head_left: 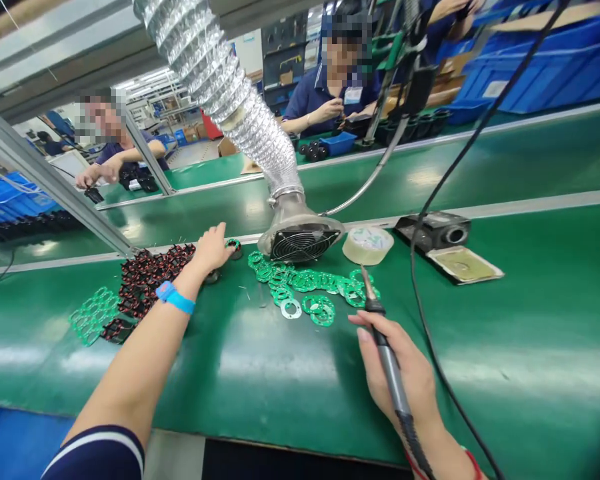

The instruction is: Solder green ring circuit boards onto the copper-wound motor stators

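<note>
My left hand (211,250) reaches out over the green bench, a blue band on its wrist. Its fingers close on a small coil with a green ring board (234,247) just in front of the fume fan. Left of it lies a heap of dark copper-wound coils (147,277). My right hand (395,370) grips a soldering iron (380,333), its tip pointing up and away toward a spread of round green boards (310,290).
A silver flexible duct ends in a fan hood (300,240) at the bench's middle. A roll of clear tape (367,245), a black box (435,230) and a sponge tray (465,265) sit to the right. Green board panels (93,313) lie left. Two people work across the conveyor.
</note>
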`<state>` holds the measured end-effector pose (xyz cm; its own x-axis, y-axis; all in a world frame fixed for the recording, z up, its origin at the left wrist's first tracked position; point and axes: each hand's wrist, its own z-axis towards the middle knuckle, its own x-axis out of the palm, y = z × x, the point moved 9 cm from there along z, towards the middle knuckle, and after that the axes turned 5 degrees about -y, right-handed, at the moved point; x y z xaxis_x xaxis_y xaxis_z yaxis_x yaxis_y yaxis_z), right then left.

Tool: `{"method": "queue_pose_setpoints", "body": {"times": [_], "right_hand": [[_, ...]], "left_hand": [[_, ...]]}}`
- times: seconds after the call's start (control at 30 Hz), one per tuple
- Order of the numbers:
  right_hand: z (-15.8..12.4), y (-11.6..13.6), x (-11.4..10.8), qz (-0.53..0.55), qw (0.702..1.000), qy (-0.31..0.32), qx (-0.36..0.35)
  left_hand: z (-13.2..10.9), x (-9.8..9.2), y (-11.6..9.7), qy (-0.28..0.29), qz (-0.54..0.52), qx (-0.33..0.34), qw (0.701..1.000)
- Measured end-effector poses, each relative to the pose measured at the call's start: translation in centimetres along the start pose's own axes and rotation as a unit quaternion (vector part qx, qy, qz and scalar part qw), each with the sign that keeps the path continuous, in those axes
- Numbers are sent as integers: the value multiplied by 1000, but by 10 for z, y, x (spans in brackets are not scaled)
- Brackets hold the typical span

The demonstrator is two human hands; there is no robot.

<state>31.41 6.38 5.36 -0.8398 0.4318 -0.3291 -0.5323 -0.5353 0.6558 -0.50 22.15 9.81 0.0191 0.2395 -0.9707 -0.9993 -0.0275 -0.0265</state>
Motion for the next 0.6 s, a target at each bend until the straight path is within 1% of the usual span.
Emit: {"method": "queue_pose_setpoints", "body": {"times": [0.07, 0.1, 0.17, 0.23, 0.33, 0.4, 0.5, 0.6], "right_hand": [[-1, 0, 0, 9, 1000, 3, 6], [-2, 0, 0, 13, 1000, 5, 9], [-2, 1, 1, 20, 1000, 9, 9], [-3, 2, 2, 25, 1000, 11, 6], [-5, 2, 3, 15, 1000, 4, 16], [-5, 2, 4, 8, 1000, 2, 30], [-3, 9, 9, 22, 999, 28, 36], [5, 15, 18, 55, 994, 72, 65]], "left_hand": [[-14, -14, 15, -9, 17, -1, 1000], [-24, -18, 20, -3, 26, 1, 1000], [-45, -18, 25, 20, 42, 16, 999], [-66, -10, 23, 37, 55, 34, 997], [-86, -1, 14, 29, 72, 48, 996], [-95, 2, 2, 24, 72, 61, 995], [-116, 1, -24, 21, 38, 116, 992], [-148, -3, -43, 15, -29, 165, 986]]}}
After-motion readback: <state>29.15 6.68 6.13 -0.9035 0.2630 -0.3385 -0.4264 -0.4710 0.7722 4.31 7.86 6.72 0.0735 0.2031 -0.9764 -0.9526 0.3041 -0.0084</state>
